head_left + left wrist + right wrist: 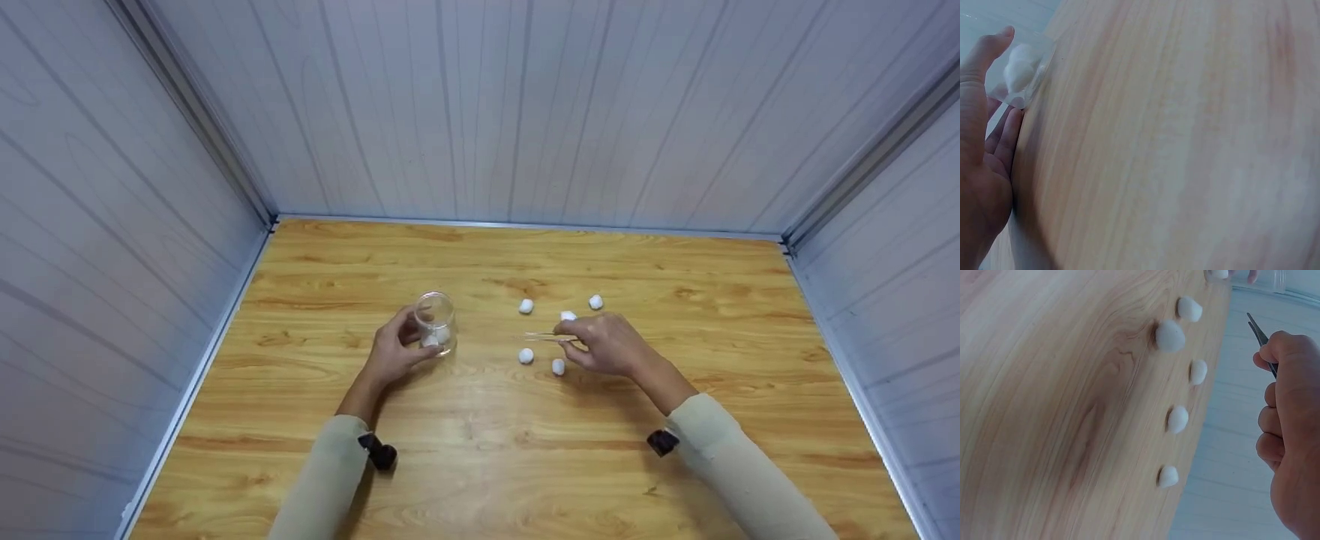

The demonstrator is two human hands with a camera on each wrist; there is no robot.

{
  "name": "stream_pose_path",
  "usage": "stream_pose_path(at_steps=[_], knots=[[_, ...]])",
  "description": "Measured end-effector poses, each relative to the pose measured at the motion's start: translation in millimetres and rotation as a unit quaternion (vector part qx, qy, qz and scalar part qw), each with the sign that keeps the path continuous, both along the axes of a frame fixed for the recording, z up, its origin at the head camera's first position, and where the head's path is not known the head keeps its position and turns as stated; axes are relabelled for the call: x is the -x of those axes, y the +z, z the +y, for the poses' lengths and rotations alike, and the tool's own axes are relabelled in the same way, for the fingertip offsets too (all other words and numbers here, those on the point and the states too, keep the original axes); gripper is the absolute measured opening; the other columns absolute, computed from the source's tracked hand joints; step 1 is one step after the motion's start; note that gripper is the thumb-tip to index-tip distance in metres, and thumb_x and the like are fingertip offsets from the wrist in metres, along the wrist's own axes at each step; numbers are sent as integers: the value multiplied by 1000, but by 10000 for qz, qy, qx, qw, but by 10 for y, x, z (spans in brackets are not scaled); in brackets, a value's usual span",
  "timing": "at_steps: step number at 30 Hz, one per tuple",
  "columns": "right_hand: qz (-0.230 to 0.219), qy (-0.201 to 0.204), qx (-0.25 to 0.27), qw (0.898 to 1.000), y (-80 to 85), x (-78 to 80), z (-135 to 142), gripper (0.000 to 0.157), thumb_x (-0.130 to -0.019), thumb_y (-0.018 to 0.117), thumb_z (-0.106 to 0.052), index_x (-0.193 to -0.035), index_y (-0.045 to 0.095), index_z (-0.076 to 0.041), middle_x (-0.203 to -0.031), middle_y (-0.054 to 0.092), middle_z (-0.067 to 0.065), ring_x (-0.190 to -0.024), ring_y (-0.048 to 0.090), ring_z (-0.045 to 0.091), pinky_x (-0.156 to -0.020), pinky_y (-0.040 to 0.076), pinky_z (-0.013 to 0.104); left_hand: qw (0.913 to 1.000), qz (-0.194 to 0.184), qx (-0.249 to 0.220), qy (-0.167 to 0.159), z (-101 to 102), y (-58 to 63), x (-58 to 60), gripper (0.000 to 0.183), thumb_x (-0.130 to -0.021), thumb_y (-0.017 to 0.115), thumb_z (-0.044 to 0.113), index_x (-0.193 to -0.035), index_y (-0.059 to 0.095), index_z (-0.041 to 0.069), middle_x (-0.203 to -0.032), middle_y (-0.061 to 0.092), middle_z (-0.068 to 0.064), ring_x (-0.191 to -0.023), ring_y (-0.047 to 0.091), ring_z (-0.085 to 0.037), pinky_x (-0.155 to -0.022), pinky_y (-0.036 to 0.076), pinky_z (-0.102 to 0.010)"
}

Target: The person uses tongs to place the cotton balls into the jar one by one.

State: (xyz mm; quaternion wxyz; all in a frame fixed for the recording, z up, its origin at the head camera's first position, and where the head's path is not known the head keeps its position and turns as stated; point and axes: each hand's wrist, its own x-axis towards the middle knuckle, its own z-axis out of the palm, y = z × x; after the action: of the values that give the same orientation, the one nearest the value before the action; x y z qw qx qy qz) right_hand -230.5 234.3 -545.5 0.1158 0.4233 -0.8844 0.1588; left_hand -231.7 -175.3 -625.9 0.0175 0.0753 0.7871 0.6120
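Observation:
On the left, my left hand [390,351] holds a clear glass beaker [452,319] between thumb and fingers. White cotton balls [442,334] lie at the bottom of the glass; one shows through its wall in the left wrist view, a cotton ball [1019,70] close to the thumb. My right hand [609,346] pinches metal tweezers [541,337] between thumb and forefinger, the other fingers curled. The tweezers' tips point toward the beaker, slightly apart, with nothing between them. In the right wrist view the tweezers [1262,338] are above the table, beside a row of loose cotton balls [1170,336].
Several cotton balls lie scattered around the right hand, among them a cotton ball [526,306] at the back, a cotton ball [526,355] in front and a cotton ball [596,301] farthest right. The wooden table [480,457] is bordered by pale panel walls [487,112].

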Motion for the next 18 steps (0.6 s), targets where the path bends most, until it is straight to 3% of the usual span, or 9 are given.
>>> stream_pose_path(at_steps=[13, 18], knots=[[-385, -122, -321, 9987, -113, -8, 44, 12, -102, 78, -15, -113, 82, -12, -93, 86, 5, -54, 43, 3, -49, 38, 23, 9999, -31, 91, -42, -8, 2, -1, 70, -87, 95, 0, -150, 63, 2, -138, 72, -22, -133, 71, -36, -117, 62, -40], [-576, -287, -404, 9971, -142, -28, 27, 15, -104, 76, -20, -116, 83, -14, -97, 88, 3, -59, 62, 10, -54, 52, 31, 10000, 45, 53, -26, -6, -3, 5, 70, -87, 94, -3, -149, 64, 1, -136, 72, -24, -130, 71, -37, -116, 63, -40]])
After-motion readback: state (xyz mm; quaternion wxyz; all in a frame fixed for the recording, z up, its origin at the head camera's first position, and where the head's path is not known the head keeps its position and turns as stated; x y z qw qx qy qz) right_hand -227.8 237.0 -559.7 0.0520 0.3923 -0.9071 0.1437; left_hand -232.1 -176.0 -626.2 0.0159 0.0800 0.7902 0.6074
